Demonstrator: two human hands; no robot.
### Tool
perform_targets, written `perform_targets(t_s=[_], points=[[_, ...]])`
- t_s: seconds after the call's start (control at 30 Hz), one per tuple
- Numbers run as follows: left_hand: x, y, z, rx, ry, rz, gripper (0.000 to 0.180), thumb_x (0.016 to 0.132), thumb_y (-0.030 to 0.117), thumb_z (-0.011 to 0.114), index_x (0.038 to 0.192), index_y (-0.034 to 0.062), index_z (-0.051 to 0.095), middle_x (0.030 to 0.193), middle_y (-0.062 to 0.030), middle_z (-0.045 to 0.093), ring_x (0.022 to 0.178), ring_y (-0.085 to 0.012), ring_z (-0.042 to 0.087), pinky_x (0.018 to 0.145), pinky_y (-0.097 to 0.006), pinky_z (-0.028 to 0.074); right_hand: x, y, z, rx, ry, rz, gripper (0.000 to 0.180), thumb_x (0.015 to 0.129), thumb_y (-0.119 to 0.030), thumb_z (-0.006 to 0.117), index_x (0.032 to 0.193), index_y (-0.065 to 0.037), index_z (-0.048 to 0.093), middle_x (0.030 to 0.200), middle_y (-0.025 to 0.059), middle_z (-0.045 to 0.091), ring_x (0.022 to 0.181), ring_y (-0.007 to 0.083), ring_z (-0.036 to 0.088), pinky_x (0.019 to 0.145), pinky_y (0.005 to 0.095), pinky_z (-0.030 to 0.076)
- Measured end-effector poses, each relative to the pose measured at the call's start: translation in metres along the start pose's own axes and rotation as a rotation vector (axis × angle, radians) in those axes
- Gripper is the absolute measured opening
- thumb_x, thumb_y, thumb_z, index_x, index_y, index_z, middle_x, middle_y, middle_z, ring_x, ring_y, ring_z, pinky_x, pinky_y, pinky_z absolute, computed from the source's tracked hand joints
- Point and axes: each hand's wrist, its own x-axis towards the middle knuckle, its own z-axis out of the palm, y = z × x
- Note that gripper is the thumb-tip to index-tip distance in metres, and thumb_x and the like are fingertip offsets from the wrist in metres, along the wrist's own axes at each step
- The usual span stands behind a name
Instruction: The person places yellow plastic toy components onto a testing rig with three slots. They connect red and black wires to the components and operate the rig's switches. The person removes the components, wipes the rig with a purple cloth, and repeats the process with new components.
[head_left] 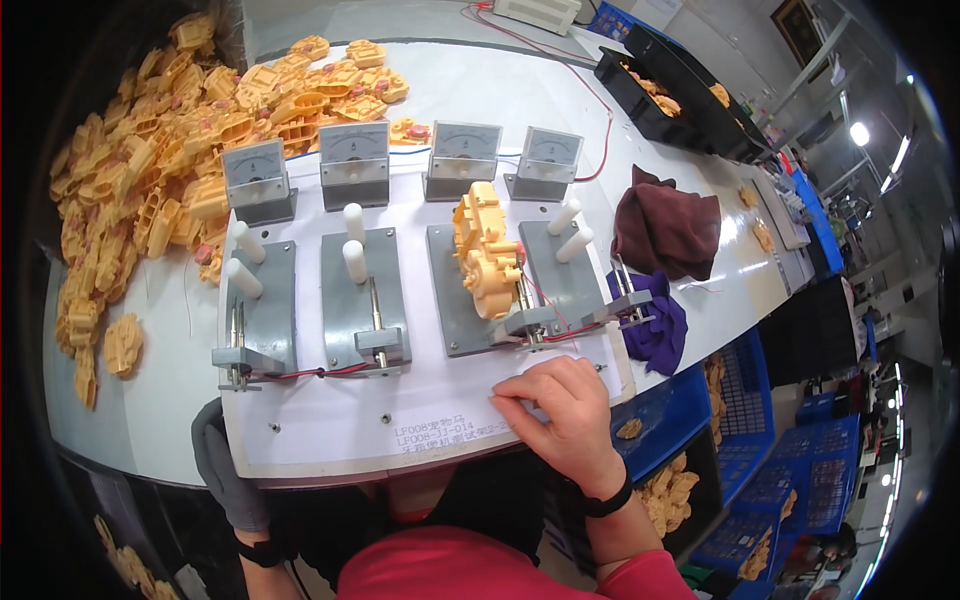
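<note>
My right hand (562, 412) is over the near right part of a white fixture board (330, 430). Its thumb and fingers are drawn together, and whatever they might hold is hidden. My left hand (226, 462), in a grey glove, is at the board's left edge with its fingers mostly out of sight. On the third grey plate (455, 320) stands a yellow plastic gearbox housing (487, 250), beside a metal probe clamp (530, 318). The first plate (280, 310), second plate (340, 300) and fourth plate (575, 275) carry white pegs and no housing.
Several analog meters (354, 160) line the board's back. A large heap of yellow housings (200, 130) covers the table's left side. Brown cloth (665, 225) and purple cloth (655, 325) lie at right. Blue crates (745, 400) and black bins (690, 100) stand beyond.
</note>
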Motion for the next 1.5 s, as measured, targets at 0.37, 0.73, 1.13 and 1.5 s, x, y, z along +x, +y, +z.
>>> perform_targets(t_s=[0.37, 0.73, 1.13, 1.5], points=[[0.0019, 0.0067, 0.0007, -0.005, -0.008, 0.009, 0.037, 0.105, 0.020, 0.031, 0.120, -0.0040, 0.055, 0.113, -0.0120, 0.059, 0.104, -0.0191, 0.055, 0.096, -0.035, 0.043, 0.0004, 0.0000, 0.0003, 0.009, 0.015, -0.003, 0.016, 0.074, -0.009, 0.081, 0.084, -0.011, 0.070, 0.077, 0.0001, 0.063, 0.067, 0.0183, 0.057, 0.063, 0.0327, 0.040], [0.0007, 0.0059, 0.0018, -0.065, 0.021, -0.003, 0.037, 0.105, 0.021, 0.033, 0.120, -0.0045, 0.056, 0.112, -0.0115, 0.060, 0.103, -0.0190, 0.055, 0.095, -0.034, 0.043, 0.0008, -0.0024, -0.0040, 0.019, -0.045, 0.034, 0.012, 0.079, -0.009, 0.076, 0.088, -0.010, 0.068, 0.081, 0.0019, 0.063, 0.074, 0.0212, 0.060, 0.066, 0.0343, 0.041], [0.0028, 0.0074, 0.0035, -0.115, 0.017, -0.007, 0.035, 0.105, 0.019, 0.036, 0.120, -0.0039, 0.056, 0.109, -0.0098, 0.060, 0.098, -0.0157, 0.053, 0.090, -0.031, 0.043, 0.0022, -0.0026, -0.0009, 0.039, 0.005, 0.017, 0.009, 0.081, -0.005, 0.073, 0.088, -0.008, 0.068, 0.081, 0.0023, 0.066, 0.067, 0.0201, 0.057, 0.066, 0.0337, 0.038], [0.0042, 0.0055, 0.0035, -0.094, 0.017, 0.030, 0.034, 0.105, 0.019, 0.037, 0.120, -0.0034, 0.058, 0.110, -0.0090, 0.061, 0.096, -0.0149, 0.053, 0.089, -0.031, 0.043, -0.0018, -0.0006, 0.0006, 0.023, 0.030, 0.012, 0.008, 0.082, -0.007, 0.073, 0.088, -0.008, 0.068, 0.081, 0.0021, 0.065, 0.068, 0.0203, 0.058, 0.066, 0.0337, 0.039]])
